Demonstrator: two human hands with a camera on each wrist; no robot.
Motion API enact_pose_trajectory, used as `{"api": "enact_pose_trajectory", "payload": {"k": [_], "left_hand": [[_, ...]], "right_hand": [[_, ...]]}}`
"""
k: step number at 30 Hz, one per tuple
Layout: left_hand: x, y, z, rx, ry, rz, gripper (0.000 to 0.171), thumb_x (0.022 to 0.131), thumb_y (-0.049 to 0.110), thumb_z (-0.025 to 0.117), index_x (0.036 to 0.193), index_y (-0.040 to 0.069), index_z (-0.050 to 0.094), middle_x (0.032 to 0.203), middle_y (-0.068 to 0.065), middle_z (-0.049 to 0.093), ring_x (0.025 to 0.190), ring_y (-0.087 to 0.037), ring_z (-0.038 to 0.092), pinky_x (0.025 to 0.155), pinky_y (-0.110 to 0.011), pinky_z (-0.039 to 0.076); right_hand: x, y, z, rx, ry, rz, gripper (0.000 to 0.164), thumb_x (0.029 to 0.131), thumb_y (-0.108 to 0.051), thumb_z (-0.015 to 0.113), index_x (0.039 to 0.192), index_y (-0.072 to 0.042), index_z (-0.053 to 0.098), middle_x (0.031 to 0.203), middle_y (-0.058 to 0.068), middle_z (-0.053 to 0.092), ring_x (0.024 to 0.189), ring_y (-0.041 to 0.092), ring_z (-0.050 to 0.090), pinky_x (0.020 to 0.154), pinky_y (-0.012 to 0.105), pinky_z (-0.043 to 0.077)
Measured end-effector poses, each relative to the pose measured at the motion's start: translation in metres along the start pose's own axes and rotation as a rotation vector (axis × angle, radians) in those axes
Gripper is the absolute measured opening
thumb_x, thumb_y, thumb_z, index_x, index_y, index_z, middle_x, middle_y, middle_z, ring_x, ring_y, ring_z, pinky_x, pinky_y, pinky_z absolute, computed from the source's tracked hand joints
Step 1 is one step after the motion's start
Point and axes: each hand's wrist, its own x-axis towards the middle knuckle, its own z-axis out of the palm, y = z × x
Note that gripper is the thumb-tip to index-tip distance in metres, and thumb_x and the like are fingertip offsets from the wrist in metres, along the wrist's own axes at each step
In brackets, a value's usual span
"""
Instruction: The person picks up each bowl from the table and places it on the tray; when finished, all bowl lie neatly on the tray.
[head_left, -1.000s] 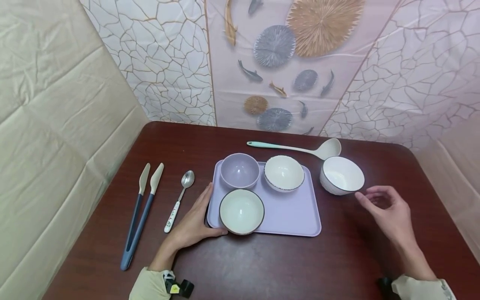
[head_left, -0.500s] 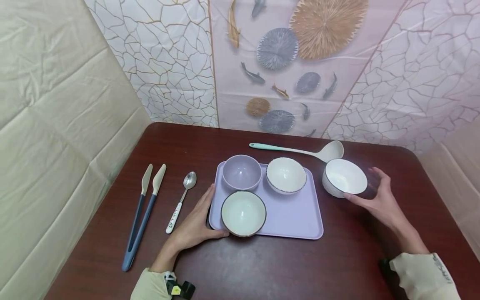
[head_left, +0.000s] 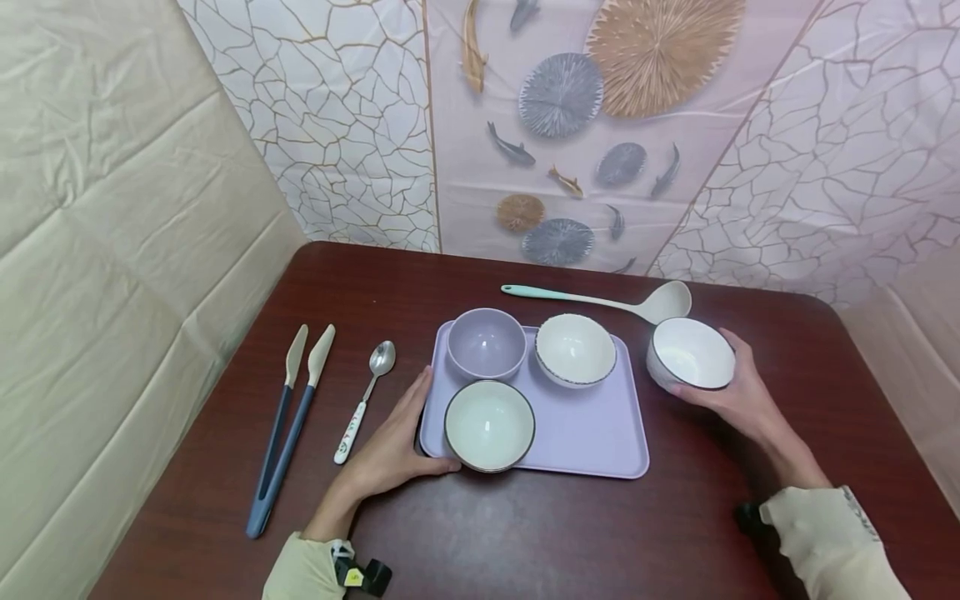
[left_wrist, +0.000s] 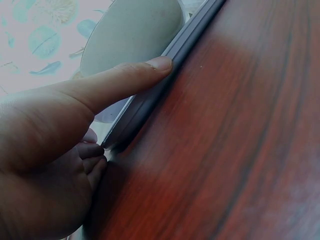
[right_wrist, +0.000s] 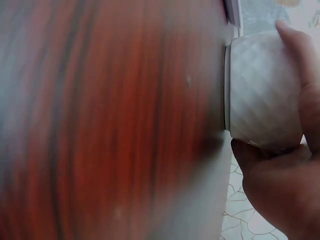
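My right hand point(head_left: 745, 400) grips a white bowl point(head_left: 692, 353) to the right of the tray, thumb on the near side and fingers round the right side. In the right wrist view the bowl point(right_wrist: 262, 92) shows a textured outer wall, its base close to the tabletop. My left hand point(head_left: 390, 446) rests at the near left corner of a lilac tray point(head_left: 585, 442), fingers along the left side. In the left wrist view its straight thumb point(left_wrist: 135, 75) lies at the tray's front edge. The tray bears a lilac bowl point(head_left: 487, 343), a dark-rimmed pale bowl point(head_left: 490, 426) and a white bowl point(head_left: 575, 350).
A ladle point(head_left: 600, 301) with a mint handle lies behind the tray, its scoop just behind the held bowl. To the left lie a spoon point(head_left: 365, 400) and blue-handled tongs point(head_left: 288, 433). Patterned cloth point(head_left: 360, 125) hangs behind the table point(head_left: 570, 533).
My right hand has moved left to the white bowl and closed round it. The left hand has stayed at the tray corner. The whole head view has shifted slightly.
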Motion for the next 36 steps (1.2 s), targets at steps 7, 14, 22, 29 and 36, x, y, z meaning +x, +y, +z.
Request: {"api": "enact_pose_trajectory", "payload": {"k": [7, 14, 22, 29, 36], "left_hand": [[0.001, 0.002, 0.001, 0.0, -0.009, 0.003, 0.127, 0.069, 0.039, 0.09, 0.158, 0.008, 0.005, 0.163, -0.012, 0.009, 0.147, -0.023, 0.009, 0.111, -0.05, 0.023], [0.002, 0.002, 0.003, -0.002, -0.012, 0.002, 0.127, 0.069, 0.037, 0.09, 0.158, 0.008, 0.004, 0.163, -0.013, 0.009, 0.147, -0.023, 0.008, 0.112, -0.05, 0.022], [0.002, 0.003, 0.002, -0.007, -0.014, 0.002, 0.127, 0.069, 0.035, 0.091, 0.158, 0.007, 0.004, 0.163, -0.012, 0.008, 0.147, -0.024, 0.009, 0.111, -0.051, 0.022], [0.001, 0.002, 0.001, -0.007, -0.013, -0.009, 0.127, 0.069, 0.039, 0.09, 0.158, 0.009, 0.004, 0.163, -0.011, 0.008, 0.147, -0.023, 0.009, 0.111, -0.051, 0.023], [0.001, 0.002, 0.0, 0.0, -0.008, -0.007, 0.127, 0.069, 0.038, 0.09, 0.158, 0.008, 0.004, 0.163, -0.012, 0.008, 0.147, -0.023, 0.009, 0.111, -0.051, 0.023]], "right_hand": [[0.002, 0.004, 0.005, 0.021, 0.059, -0.011, 0.109, 0.069, -0.012, 0.091, 0.151, -0.003, 0.021, 0.143, 0.018, 0.034, 0.119, 0.03, 0.039, 0.092, 0.021, 0.029], [-0.004, 0.002, 0.003, 0.003, 0.076, 0.014, 0.106, 0.071, -0.017, 0.09, 0.151, -0.004, 0.022, 0.142, 0.019, 0.036, 0.119, 0.032, 0.04, 0.092, 0.021, 0.029], [-0.026, -0.015, -0.009, -0.006, 0.092, 0.022, 0.105, 0.071, -0.018, 0.09, 0.151, -0.007, 0.024, 0.142, 0.016, 0.036, 0.118, 0.017, 0.039, 0.09, 0.015, 0.028], [-0.055, -0.043, -0.015, 0.022, 0.03, -0.033, 0.109, 0.067, -0.008, 0.091, 0.152, -0.013, 0.024, 0.142, 0.013, 0.035, 0.115, 0.006, 0.039, 0.086, 0.007, 0.03], [-0.074, -0.077, 0.004, 0.136, -0.054, -0.155, 0.113, 0.059, 0.004, 0.092, 0.15, -0.014, 0.028, 0.14, 0.003, 0.04, 0.115, 0.01, 0.046, 0.087, 0.011, 0.039]]}}
